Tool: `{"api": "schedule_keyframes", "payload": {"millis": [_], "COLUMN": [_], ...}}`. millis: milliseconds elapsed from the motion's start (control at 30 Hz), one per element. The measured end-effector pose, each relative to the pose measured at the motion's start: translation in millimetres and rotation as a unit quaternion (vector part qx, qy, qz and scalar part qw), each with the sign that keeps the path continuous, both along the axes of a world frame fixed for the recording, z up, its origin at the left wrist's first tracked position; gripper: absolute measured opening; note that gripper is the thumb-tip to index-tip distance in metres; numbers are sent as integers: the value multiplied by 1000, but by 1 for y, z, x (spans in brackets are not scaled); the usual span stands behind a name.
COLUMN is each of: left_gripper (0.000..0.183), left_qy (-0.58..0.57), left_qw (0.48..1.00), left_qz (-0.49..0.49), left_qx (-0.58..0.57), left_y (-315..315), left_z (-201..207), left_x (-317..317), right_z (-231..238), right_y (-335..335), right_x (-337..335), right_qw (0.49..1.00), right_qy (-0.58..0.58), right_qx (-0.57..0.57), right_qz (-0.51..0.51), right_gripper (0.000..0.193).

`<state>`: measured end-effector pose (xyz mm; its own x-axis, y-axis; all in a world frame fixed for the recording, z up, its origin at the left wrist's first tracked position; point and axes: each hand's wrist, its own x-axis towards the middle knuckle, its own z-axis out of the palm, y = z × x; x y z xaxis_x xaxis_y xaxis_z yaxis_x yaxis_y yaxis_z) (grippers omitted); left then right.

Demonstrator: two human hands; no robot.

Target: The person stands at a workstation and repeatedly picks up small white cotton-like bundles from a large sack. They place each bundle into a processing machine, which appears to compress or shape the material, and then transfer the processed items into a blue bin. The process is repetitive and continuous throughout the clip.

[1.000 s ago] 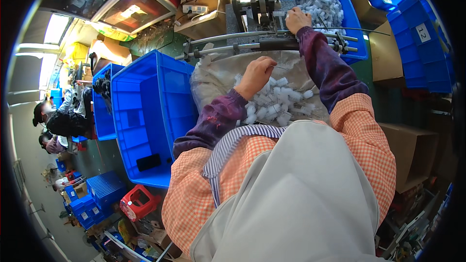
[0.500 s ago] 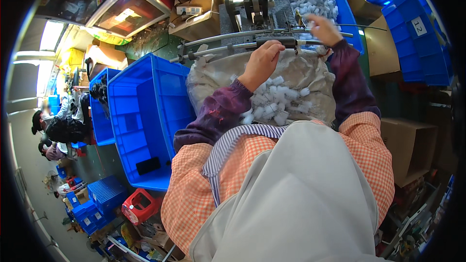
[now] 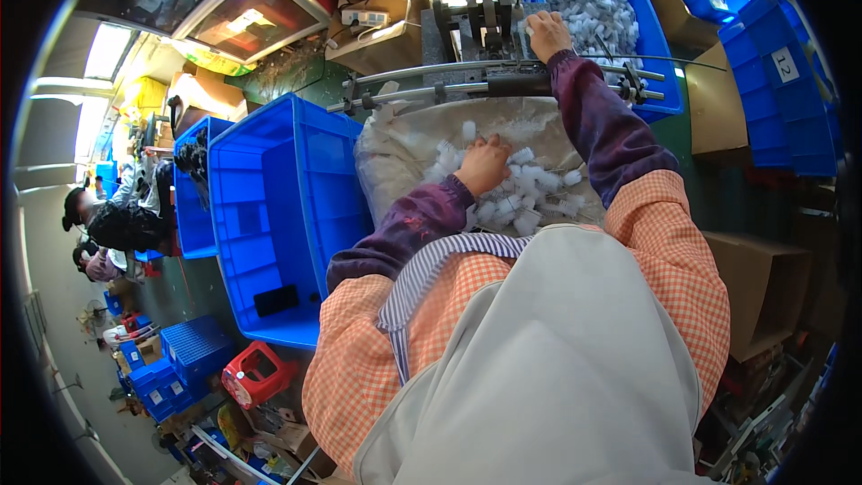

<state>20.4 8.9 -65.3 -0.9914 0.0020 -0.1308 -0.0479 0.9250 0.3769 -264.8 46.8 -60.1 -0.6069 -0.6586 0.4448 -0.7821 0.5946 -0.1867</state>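
A pile of small white bristle brushes (image 3: 530,193) with thin wire stems lies on a beige cloth (image 3: 404,148) in front of me. My left hand (image 3: 485,164) is down in the pile, fingers slightly apart and touching the brushes. Beyond the cloth stands a dark metal machine (image 3: 485,22), with steel rods (image 3: 431,90) running across its front. At the machine's right side is my right hand (image 3: 549,36), its fingers curled together. Whatever they may hold is hidden.
Behind my right hand, a blue bin (image 3: 660,81) is heaped with similar white brushes. At my left stands a large blue crate (image 3: 260,216) with a dark flat object in it. Cardboard boxes (image 3: 754,292) and a red stool (image 3: 256,375) are around me. People sit far left.
My left hand has dropped from the rods into the brush pile. My right hand has moved left and away from me, to the machine's side. The view has shifted slightly.
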Motion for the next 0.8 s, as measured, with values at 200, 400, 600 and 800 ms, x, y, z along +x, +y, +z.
{"api": "schedule_keyframes", "payload": {"millis": [200, 400, 600, 800], "left_gripper": [20, 22, 37, 40], "left_qy": [-8, 7, 59, 64], "left_qw": [997, 995, 988, 988], "left_qz": [-36, -36, 4, 99], "left_qx": [67, 95, 139, 97], "left_y": [-6, -8, -11, -1], "left_z": [-8, -6, 0, 21], "left_x": [-4, -3, 1, 13], "right_z": [-8, 2, 17, 16], "right_y": [-9, -8, 11, 9], "right_x": [-1, -5, 14, 29], "right_qw": [999, 992, 988, 989], "right_qy": [-28, -126, -57, -58], "right_qx": [-20, 5, 74, 83], "right_qz": [26, 26, -121, -111], "right_gripper": [14, 19, 28, 29]}}
